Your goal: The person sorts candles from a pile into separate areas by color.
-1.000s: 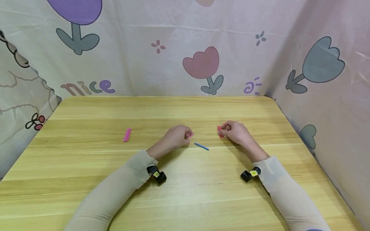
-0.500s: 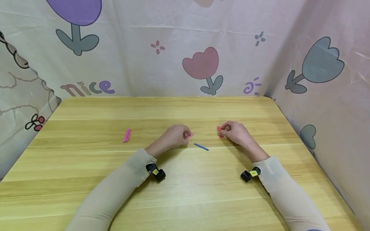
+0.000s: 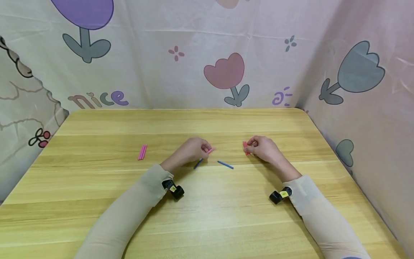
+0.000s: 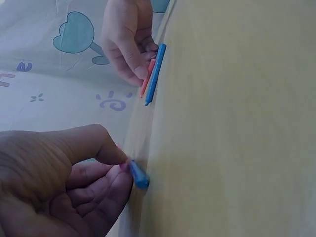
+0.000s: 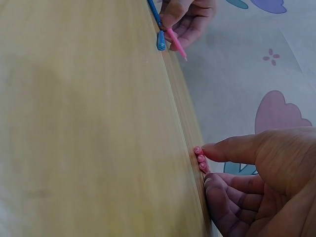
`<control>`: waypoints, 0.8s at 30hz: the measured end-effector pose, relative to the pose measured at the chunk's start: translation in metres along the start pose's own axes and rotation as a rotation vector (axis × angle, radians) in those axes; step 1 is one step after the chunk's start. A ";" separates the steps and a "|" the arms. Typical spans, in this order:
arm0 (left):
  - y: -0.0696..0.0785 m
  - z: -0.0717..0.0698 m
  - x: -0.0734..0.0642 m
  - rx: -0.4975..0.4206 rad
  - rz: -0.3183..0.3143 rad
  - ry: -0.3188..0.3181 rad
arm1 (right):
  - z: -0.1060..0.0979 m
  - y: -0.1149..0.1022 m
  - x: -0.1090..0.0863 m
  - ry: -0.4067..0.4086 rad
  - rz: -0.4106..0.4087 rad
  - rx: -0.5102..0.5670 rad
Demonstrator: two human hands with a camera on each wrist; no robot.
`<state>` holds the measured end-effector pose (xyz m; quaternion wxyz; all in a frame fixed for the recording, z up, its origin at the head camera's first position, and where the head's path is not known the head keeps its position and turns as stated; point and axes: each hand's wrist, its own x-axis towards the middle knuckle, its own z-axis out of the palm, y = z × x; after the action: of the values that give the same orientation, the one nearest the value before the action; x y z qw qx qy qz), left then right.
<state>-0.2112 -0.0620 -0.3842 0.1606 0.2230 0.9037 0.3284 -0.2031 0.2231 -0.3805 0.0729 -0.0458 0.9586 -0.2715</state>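
My left hand (image 3: 192,150) pinches a thin pink stick (image 3: 210,150) between thumb and fingers. At its fingertips a blue stick (image 3: 198,163) points toward the near left; whether the hand holds it or it lies on the table I cannot tell. A second blue stick (image 3: 225,164) lies on the table between the two hands. My right hand (image 3: 263,148) has thumb and fingertips at either side of a row of three reddish-pink sticks (image 3: 245,148). Their near ends (image 5: 200,159) show side by side in the right wrist view, with the thumb touching one edge.
Several pink sticks (image 3: 142,152) lie together at the left of the wooden table (image 3: 207,216). A patterned cloth (image 3: 145,64) hangs behind the table and along its sides. Small black cameras (image 3: 175,190) sit at both wrists.
My left hand has shifted slightly left and away, the pink stick moving with it. A second blue stick has come into sight by its fingertips. The right hand stays in place.
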 end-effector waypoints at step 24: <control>-0.022 -0.012 -0.004 -0.748 -0.106 -0.086 | 0.000 0.000 -0.001 -0.007 -0.012 0.002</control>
<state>-0.2196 -0.0851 -0.3890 0.2854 0.1156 0.7241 0.6171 -0.2018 0.2235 -0.3801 0.0747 -0.0523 0.9577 -0.2728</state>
